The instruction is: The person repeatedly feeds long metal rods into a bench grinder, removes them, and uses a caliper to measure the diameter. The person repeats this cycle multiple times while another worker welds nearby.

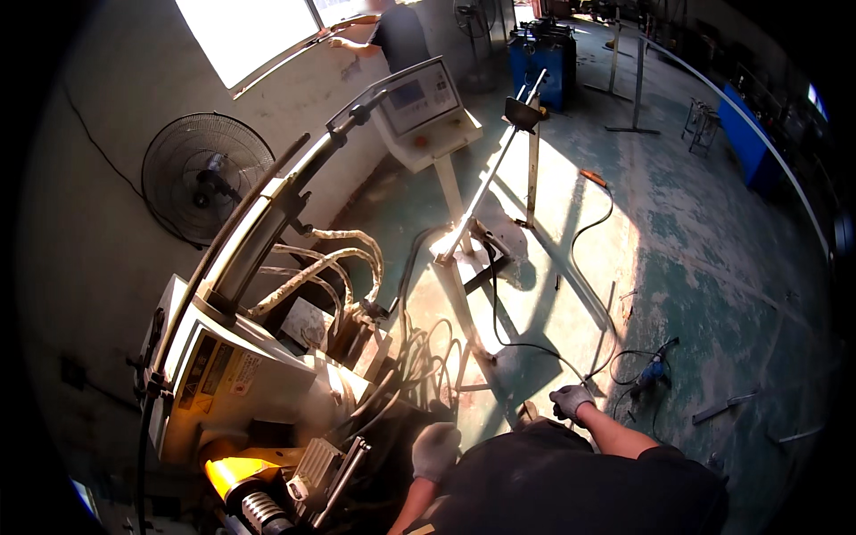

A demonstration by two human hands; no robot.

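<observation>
My left hand [436,451], in a pale work glove, is low in front of my dark shirt, beside the white machine. Its fingers are turned from view, so its grip cannot be made out. My right hand [571,402], gloved too, is held out to the right, over the sunlit floor. Its fingers look curled closed; whatever they may hold is too small to tell. A black cable [544,348] runs across the floor towards this hand. Nearest on its right lies a blue corded power tool [654,373].
A white machine [241,379] with hoses [308,281] and a long beam fills the left. Behind it are a wall fan [207,178] and a control panel [423,107] on a post. A metal stand [532,169] is ahead. Metal pieces [724,407] lie right; a person [399,37] stands by the window.
</observation>
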